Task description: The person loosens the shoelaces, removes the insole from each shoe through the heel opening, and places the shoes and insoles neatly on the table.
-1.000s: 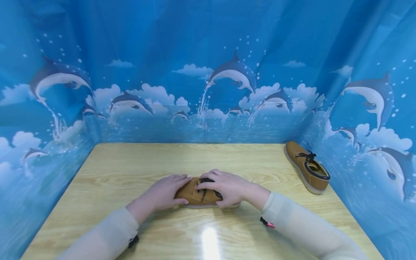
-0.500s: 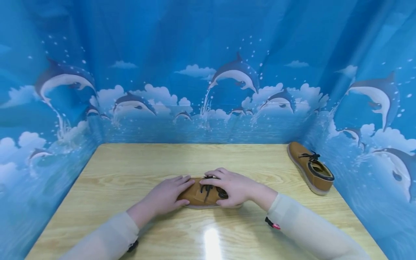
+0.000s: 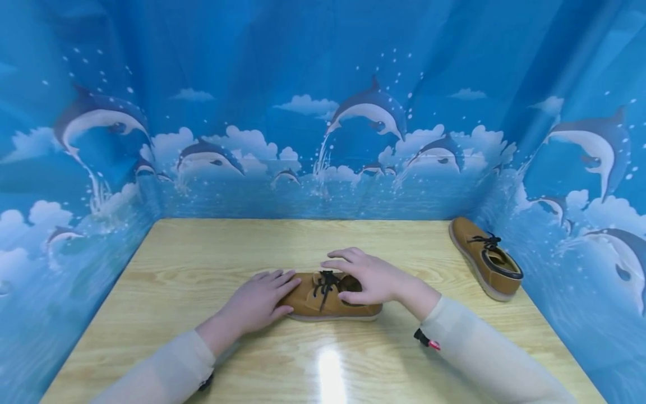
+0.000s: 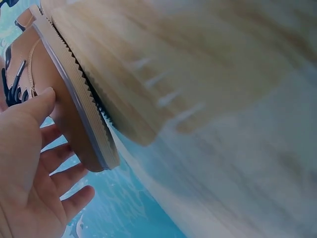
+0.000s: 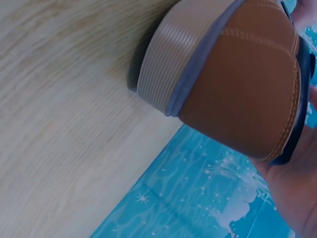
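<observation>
A brown leather lace-up shoe (image 3: 315, 306) lies sideways at mid-table, toe to the left, sole down. Its black laces (image 3: 327, 285) are tied over the tongue. My left hand (image 3: 257, 300) holds the toe, fingers across the top and thumb along the near side; the left wrist view shows the thumb pressed on the leather (image 4: 54, 69). Over the shoe's opening, my right hand (image 3: 370, 280) is spread with its fingers apart and the thumb overlapping the collar. From the right wrist, the heel (image 5: 233, 94) stands in front of the right palm (image 5: 297, 183).
A matching brown shoe (image 3: 487, 258) stands at the table's back right, beside the curtain, toe pointing away. Blue dolphin-print curtain (image 3: 242, 193) borders the wooden table (image 3: 202, 247) at the back and both sides. Light glares on the tabletop near the front.
My right hand has lifted from the laces and shifted right and back, so the laces and opening now show. The left hand stays on the toe.
</observation>
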The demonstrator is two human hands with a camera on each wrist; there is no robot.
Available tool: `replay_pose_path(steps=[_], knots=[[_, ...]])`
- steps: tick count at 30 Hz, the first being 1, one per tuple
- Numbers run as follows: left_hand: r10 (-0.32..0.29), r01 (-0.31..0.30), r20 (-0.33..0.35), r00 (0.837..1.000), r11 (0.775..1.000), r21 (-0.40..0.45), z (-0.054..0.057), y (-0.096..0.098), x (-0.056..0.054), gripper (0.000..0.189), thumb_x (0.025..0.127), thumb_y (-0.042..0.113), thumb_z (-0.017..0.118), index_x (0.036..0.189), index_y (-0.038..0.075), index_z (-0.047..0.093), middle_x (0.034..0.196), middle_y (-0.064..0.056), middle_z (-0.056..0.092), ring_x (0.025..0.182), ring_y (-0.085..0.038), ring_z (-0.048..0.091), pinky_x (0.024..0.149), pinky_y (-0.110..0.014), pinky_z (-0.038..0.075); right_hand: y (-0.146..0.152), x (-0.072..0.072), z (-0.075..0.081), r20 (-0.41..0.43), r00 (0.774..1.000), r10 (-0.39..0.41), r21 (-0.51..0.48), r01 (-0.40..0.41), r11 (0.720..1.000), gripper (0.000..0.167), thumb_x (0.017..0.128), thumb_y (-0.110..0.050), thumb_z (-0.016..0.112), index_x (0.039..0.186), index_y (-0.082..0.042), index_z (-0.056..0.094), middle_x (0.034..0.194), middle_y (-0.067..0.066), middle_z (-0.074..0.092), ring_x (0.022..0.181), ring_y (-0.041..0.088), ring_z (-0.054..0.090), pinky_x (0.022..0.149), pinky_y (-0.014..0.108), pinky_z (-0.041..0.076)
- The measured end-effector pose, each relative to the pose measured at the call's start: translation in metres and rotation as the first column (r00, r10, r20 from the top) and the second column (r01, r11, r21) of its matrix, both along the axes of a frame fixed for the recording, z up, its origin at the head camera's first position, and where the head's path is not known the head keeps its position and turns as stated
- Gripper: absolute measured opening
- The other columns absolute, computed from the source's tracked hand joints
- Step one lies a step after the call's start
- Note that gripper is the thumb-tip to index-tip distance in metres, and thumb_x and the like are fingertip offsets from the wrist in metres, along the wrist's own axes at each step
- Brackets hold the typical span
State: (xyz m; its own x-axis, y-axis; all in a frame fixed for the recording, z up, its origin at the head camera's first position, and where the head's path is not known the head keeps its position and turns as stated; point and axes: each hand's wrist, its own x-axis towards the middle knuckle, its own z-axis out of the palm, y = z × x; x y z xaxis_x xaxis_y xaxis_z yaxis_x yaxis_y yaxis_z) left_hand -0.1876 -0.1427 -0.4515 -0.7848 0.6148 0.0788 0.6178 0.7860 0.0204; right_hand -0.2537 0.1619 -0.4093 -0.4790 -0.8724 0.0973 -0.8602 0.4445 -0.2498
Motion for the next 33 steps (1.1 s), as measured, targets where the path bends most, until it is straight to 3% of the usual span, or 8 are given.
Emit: replay_pose_path(steps=[7,17,21,28,33], knots=[[-0.002,0.001,-0.027,1.000,1.000,-0.030,0.002,0.002,-0.001,0.066,0.100,0.055,0.049,0.153,0.017,0.042,0.156,-0.010,0.041,0.142,-0.035,0.040,0.116,-0.053,0.032,0.008,-0.012,0.004,0.003,0.995,-0.104,-0.065,0.104,0.992,0.049,0.105,-0.037,0.049,0.152,-0.021,0.044,0.155,0.012,0.041,0.142,0.029,0.037,0.110,0.055,0.040],[0.020,-0.021,-0.056,0.998,0.999,-0.024,0.008,0.002,-0.004,0.067,0.100,0.058,0.047,0.154,0.018,0.040,0.158,-0.008,0.039,0.145,-0.034,0.035,0.120,-0.053,0.024,-0.002,-0.030,0.005,0.101,0.983,-0.157,-0.087,0.165,0.982,0.048,0.108,-0.045,0.038,0.152,-0.025,0.044,0.156,0.008,0.039,0.145,0.028,0.033,0.115,0.053,0.033],[0.020,-0.022,-0.049,0.999,0.999,-0.028,0.005,0.002,-0.005,0.068,0.100,0.059,0.046,0.154,0.018,0.040,0.159,-0.008,0.037,0.145,-0.035,0.034,0.119,-0.054,0.025,-0.011,-0.038,-0.001,0.173,0.973,-0.151,-0.086,0.168,0.982,0.048,0.108,-0.045,0.039,0.149,-0.023,0.049,0.156,0.010,0.039,0.145,0.030,0.032,0.116,0.054,0.031],[0.045,-0.046,-0.019,0.999,0.999,-0.027,0.001,-0.001,-0.007,0.069,0.099,0.060,0.048,0.154,0.019,0.042,0.158,-0.008,0.038,0.146,-0.035,0.032,0.120,-0.053,0.024,-0.023,-0.050,-0.002,0.283,0.947,-0.151,-0.082,0.181,0.980,0.041,0.106,-0.041,0.048,0.138,-0.019,0.060,0.154,0.009,0.041,0.141,0.030,0.037,0.103,0.048,0.048],[0.062,-0.063,-0.015,0.998,0.997,-0.047,-0.001,-0.003,-0.008,0.070,0.099,0.063,0.045,0.154,0.021,0.041,0.159,-0.006,0.037,0.147,-0.035,0.031,0.120,-0.053,0.025,-0.035,-0.057,0.002,0.306,0.943,-0.133,0.029,0.131,0.991,0.038,0.105,-0.042,0.051,0.124,-0.016,0.070,0.152,0.013,0.044,0.140,0.033,0.039,0.108,0.050,0.042]])
